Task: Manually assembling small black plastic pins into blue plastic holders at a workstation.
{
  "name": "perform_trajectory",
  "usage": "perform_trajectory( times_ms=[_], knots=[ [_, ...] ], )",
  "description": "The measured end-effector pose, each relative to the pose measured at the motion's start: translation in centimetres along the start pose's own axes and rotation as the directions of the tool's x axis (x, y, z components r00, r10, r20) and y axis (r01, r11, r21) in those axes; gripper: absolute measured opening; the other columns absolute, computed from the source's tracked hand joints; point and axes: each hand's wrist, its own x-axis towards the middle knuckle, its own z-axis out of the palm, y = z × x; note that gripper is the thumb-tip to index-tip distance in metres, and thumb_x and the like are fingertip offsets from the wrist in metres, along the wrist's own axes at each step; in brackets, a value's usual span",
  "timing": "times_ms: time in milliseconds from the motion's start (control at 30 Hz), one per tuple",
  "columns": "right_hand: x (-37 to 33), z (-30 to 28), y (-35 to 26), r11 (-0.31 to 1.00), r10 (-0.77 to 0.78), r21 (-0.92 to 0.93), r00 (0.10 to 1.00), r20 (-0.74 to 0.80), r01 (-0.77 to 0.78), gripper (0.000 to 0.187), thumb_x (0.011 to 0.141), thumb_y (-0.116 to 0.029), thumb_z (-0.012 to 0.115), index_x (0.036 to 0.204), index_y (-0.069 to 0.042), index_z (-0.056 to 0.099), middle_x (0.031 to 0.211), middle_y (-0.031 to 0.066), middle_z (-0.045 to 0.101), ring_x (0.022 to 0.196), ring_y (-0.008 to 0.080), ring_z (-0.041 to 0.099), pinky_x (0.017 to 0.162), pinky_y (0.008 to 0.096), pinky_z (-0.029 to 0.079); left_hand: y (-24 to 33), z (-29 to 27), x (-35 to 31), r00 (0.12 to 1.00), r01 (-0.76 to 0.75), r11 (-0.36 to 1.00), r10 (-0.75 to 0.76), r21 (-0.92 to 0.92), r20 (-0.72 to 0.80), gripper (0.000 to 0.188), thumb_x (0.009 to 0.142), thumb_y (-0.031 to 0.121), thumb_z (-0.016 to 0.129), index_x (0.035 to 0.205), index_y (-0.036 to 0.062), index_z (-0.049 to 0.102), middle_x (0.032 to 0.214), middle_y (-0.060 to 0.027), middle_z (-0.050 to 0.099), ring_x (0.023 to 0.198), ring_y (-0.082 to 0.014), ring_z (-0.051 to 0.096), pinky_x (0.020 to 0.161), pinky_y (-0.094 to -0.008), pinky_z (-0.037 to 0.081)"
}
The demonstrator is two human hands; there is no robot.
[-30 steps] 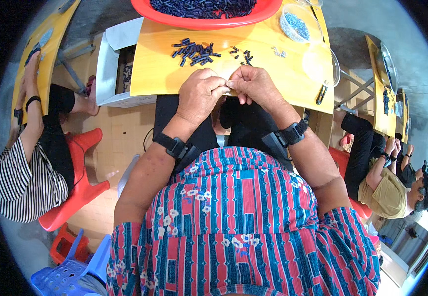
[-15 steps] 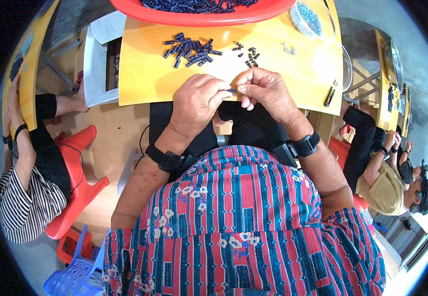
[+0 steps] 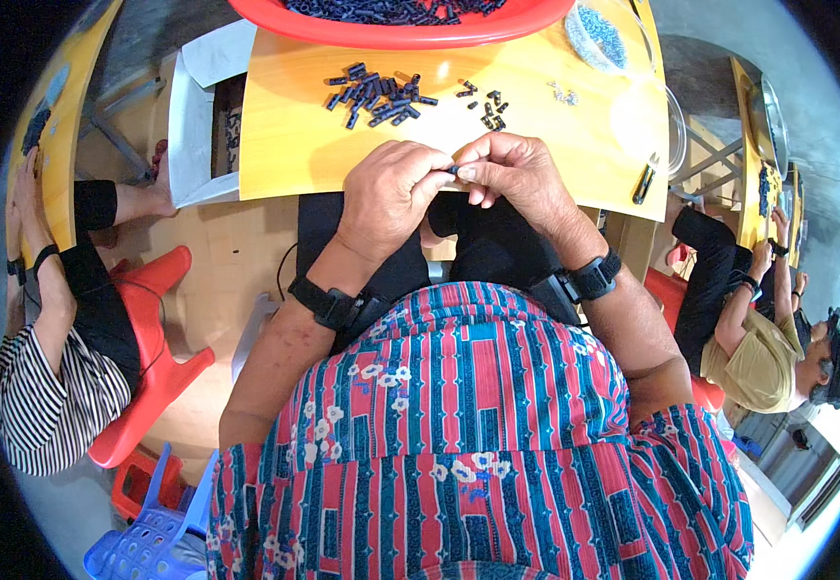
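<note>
At the near edge of the yellow table point(image 3: 294, 155), my left hand point(image 3: 389, 193) and my right hand point(image 3: 521, 184) meet, fingertips pinched together. Between them is a small dark blue tubular piece point(image 3: 454, 170), mostly covered by the fingers. Both hands grip it. Just beyond my left hand lies a pile of short dark blue tubular pieces point(image 3: 376, 95). Beyond my right hand are several small black pieces point(image 3: 494, 111). Farther right sits a little group of clear, shiny bits point(image 3: 563, 94).
A red basin point(image 3: 410, 37) full of dark pieces stands at the far edge. Right of it is a clear bowl point(image 3: 574, 43) of small blue parts. A slim black-handled tool point(image 3: 644, 184) lies near the right edge. A white box point(image 3: 192, 159) stands left; co-workers sit on both sides.
My fingertips have drawn closer together around the dark blue piece, so less of it shows. The co-worker on the right has moved their hands apart.
</note>
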Motion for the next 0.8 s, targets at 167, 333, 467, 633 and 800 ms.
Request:
perform_trajectory(
  times_ms=[167,333,467,633,800],
  knots=[
    [0.5,0.0,0.0,0.999,0.020,-0.031,1.000,0.012,-0.020,0.010,0.089,-0.010,0.066,0.095,-0.002,0.066,0.079,0.0014,0.066,0.062,0.0054,0.060,0.056,0.0192,0.051,-0.6,0.2,0.1,0.999,-0.049,0.998,0.049,0.031,-0.008,0.012,0.073,0.006,0.073,0.083,0.0055,0.067,0.080,-0.0089,0.064,0.076,-0.0269,0.062,0.068,-0.0354,0.049],
    [0.7,-0.1,-0.2,0.999,0.030,-0.021,1.000,0.007,-0.030,0.010,0.089,-0.010,0.066,0.096,-0.003,0.066,0.078,0.0013,0.066,0.061,0.0052,0.060,0.056,0.0189,0.051,-0.6,0.3,0.2,0.999,-0.041,0.997,0.042,0.062,-0.011,0.012,0.073,0.007,0.074,0.082,0.0057,0.067,0.080,-0.0080,0.063,0.076,-0.0263,0.061,0.068,-0.0356,0.049],
    [0.7,-0.1,-0.3,0.999,0.041,-0.015,0.999,-0.001,-0.041,0.010,0.088,-0.011,0.067,0.095,-0.003,0.066,0.078,0.0010,0.066,0.061,0.0053,0.061,0.055,0.0183,0.050,-1.0,0.4,0.3,0.999,-0.037,0.998,0.038,0.052,-0.018,0.012,0.073,0.007,0.074,0.083,0.0060,0.068,0.079,-0.0078,0.063,0.076,-0.0258,0.061,0.068,-0.0355,0.049],
    [1.0,0.2,-0.6,0.997,0.060,-0.049,0.998,-0.017,-0.061,0.011,0.088,-0.013,0.068,0.093,-0.004,0.066,0.075,-0.0003,0.065,0.060,0.0050,0.061,0.053,0.0177,0.049,-1.0,0.2,0.2,0.999,-0.040,0.998,0.040,0.048,-0.014,0.012,0.073,0.007,0.074,0.083,0.0059,0.068,0.079,-0.0079,0.063,0.075,-0.0258,0.061,0.067,-0.0355,0.048],
    [0.6,0.5,-1.0,0.993,0.090,-0.078,0.995,-0.032,-0.092,0.010,0.087,-0.013,0.069,0.090,-0.004,0.065,0.074,-0.0005,0.065,0.060,0.0052,0.061,0.053,0.0180,0.050,-0.8,0.1,0.1,0.999,-0.052,0.997,0.051,0.065,0.016,0.012,0.072,0.007,0.071,0.084,0.0062,0.067,0.080,-0.0077,0.062,0.079,-0.0269,0.061,0.070,-0.0363,0.050]
  ],
)
